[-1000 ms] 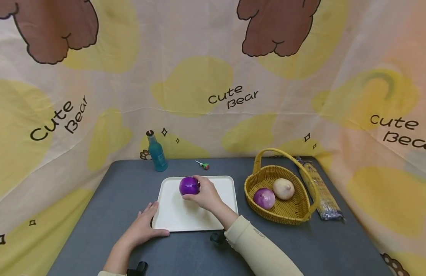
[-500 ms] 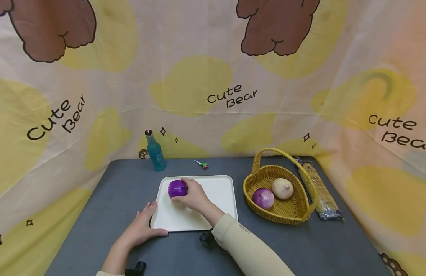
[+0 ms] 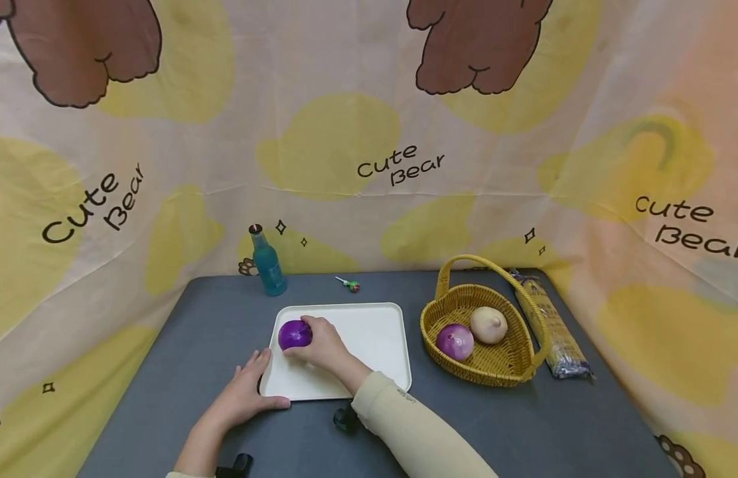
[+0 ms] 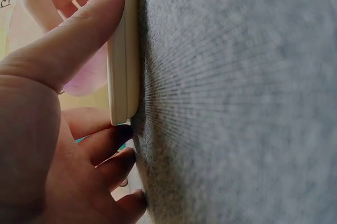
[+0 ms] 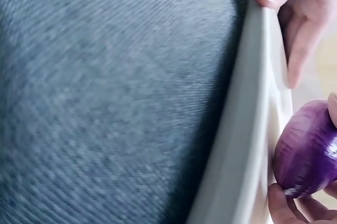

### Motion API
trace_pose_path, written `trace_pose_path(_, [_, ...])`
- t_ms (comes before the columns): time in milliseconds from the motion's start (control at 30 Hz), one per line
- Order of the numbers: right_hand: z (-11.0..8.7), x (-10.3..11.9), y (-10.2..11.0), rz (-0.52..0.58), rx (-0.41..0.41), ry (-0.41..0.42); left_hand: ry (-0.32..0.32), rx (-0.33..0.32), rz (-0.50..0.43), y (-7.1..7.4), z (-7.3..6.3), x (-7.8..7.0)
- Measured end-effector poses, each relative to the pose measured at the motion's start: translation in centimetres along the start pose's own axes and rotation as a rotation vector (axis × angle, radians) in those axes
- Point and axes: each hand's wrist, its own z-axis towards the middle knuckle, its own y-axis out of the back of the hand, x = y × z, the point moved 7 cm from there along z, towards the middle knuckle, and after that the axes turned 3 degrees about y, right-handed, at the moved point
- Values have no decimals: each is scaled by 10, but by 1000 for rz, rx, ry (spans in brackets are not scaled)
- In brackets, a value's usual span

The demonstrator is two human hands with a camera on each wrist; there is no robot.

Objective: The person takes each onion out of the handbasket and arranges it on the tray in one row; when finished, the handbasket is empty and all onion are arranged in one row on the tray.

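Note:
A shiny purple onion [image 3: 295, 334] sits low over the left part of the white tray [image 3: 369, 352]. My right hand [image 3: 324, 346] grips it from the right side, thumb in front and fingers behind. In the right wrist view the onion [image 5: 306, 150] is right at the tray's inner surface, held between fingertips. My left hand [image 3: 245, 390] braces the tray's near left corner. Its thumb [image 4: 79, 34] lies straight across the front rim in the left wrist view, and the other fingers rest along the left side, fingertips down at the tabletop.
Right of the tray stands a yellow wicker basket [image 3: 431, 332] holding a purple onion [image 3: 455, 342] and a pale onion [image 3: 489, 325]. Behind it lies a long yellow packet [image 3: 557, 332]. A blue bottle [image 3: 267, 265] and a small lollipop [image 3: 348, 285] are at the table's back edge.
My right hand has carried the purple onion leftward and slightly nearer, from the tray's middle to its left side. The left hand has stayed at the tray's corner.

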Motion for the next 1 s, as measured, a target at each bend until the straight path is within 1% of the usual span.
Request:
trace_pose_path(133, [2,1,-2,-9,-9,9,-12,-8,-2,2,0,-1])
trace_pose_path(300, [2,4,-9,-53,13,-2,-27,-15,15,1,-2,-1])
trace_pose_path(433, [1,4,-12,-75,22,-16,-17,-14,2,0,-2,1])
trace_pose_path(700, [2,3,-5,-21,33,-25,-19,-24,-11,2,1,-1])
trace_pose_path(1000, [-5,5,12,-9,22,-21,-15,-23,-5,-1,-1,0])
